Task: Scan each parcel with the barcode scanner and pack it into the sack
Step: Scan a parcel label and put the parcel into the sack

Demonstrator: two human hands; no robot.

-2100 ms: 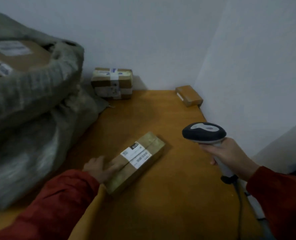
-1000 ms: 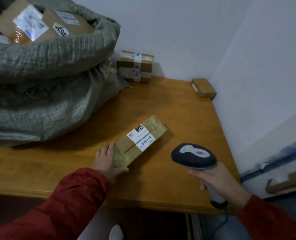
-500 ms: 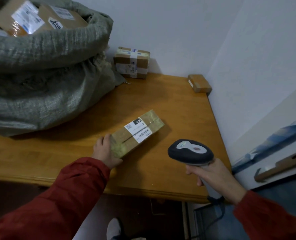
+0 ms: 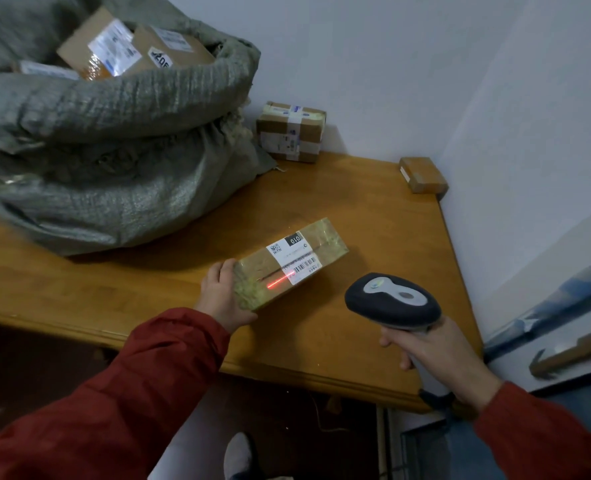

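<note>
A long taped cardboard parcel with a white barcode label lies on the wooden table. My left hand grips its near end. My right hand holds the dark grey barcode scanner just right of the parcel, pointed at it. A red scan line falls across the parcel top and the label's edge. The grey woven sack stands at the left with several parcels inside it.
Two more parcels sit at the back: a taped box by the wall and a small brown box in the right corner. White walls close the back and right. The table's front edge is near my arms.
A red scan line now shows on the parcel; it was absent before. The view has shifted slightly; both hands keep their holds.
</note>
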